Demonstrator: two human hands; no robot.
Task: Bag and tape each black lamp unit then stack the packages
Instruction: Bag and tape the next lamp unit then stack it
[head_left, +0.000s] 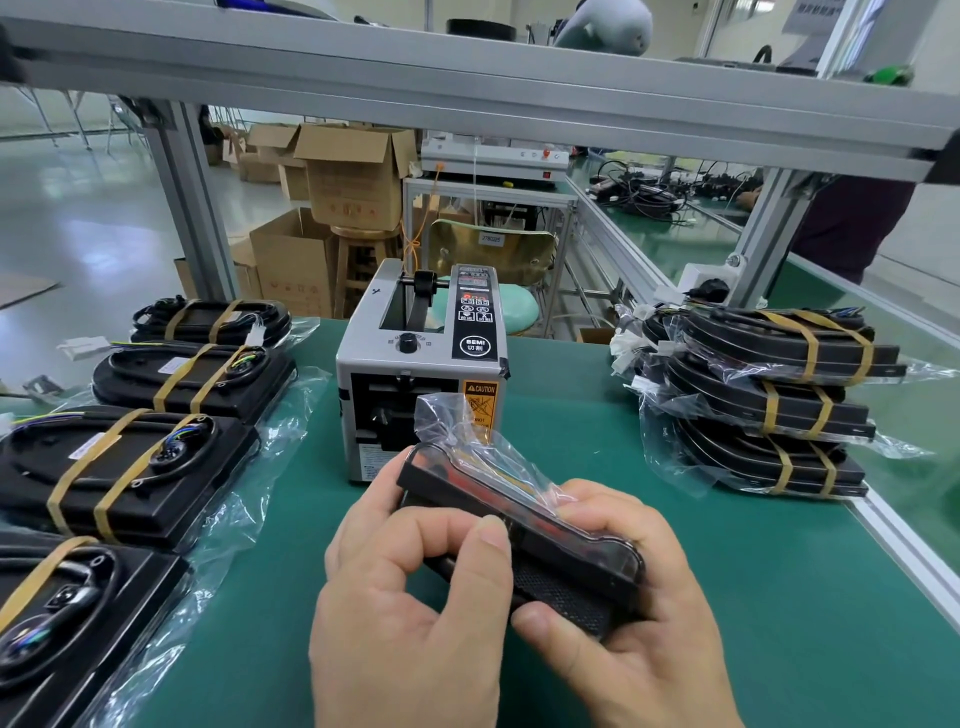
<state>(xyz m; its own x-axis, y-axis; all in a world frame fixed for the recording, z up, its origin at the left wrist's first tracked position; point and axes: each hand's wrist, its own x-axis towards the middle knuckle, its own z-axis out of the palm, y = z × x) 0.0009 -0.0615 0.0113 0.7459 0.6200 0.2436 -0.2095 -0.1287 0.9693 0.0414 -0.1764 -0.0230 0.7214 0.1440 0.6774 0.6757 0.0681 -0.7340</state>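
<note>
Low in the centre, over the green mat: black lamp unit, tilted, inside a clear bag with the loose mouth pointing up-frame. Gripped by left hand, thumb on the edge, and by right hand, curled around the underside. Just behind, grey tape dispenser. Along the left edge, row of banded units on bags. At right, stack of bagged packages.

A factory packing line: green-matted counter in aluminium framing, tape dispenser, cartons, cable heaps.
</note>
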